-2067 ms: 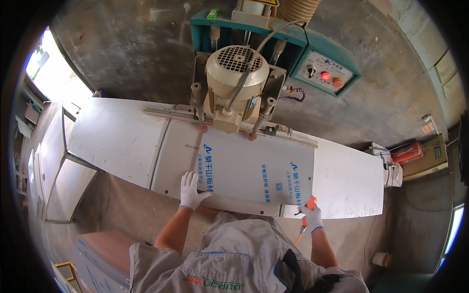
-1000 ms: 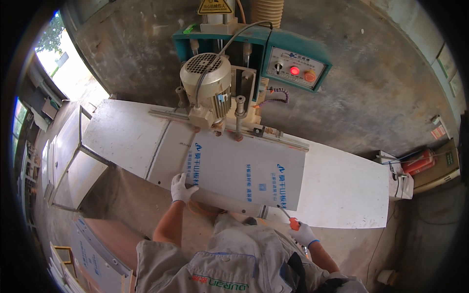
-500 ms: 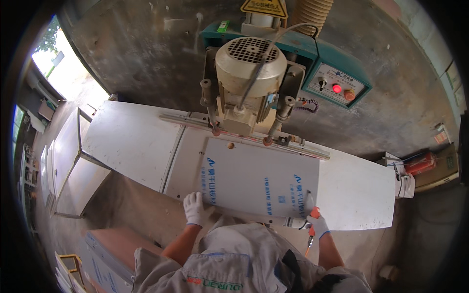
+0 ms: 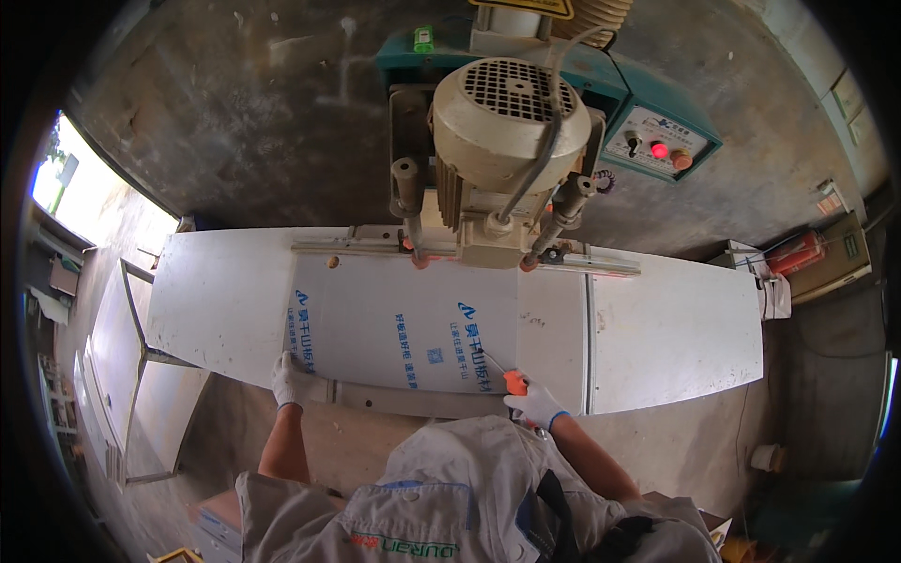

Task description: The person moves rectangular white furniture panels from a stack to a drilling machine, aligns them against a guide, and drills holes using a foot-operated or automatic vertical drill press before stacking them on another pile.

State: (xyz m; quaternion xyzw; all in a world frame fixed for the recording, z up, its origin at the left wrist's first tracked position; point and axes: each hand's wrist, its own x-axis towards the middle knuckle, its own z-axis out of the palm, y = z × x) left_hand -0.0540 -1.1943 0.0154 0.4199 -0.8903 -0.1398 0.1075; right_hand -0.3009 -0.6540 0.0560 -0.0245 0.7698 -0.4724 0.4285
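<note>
A grey panel (image 4: 375,319) with blue print lies flat on the white work table, under the drilling machine. One round hole (image 4: 333,263) shows near its far left corner. My left hand (image 4: 289,380), in a white glove, grips the panel at its near left corner. At the near right corner, my gloved right hand (image 4: 537,403) is wrapped round an orange air blow gun (image 4: 515,381). The gun's thin nozzle points far and left over the panel. The drilling machine's motor (image 4: 507,113) stands over the panel's far edge.
A metal fence rail (image 4: 596,266) runs along the far side of the white table (image 4: 676,328). A teal control box (image 4: 666,145) with a lit red button hangs at the upper right. White panels on a frame (image 4: 117,347) stand at the left. Behind is a stained wall.
The panel has slid left along the table, and both my hands have moved left with it. The table's right part now shows more. My view has shifted a little.
</note>
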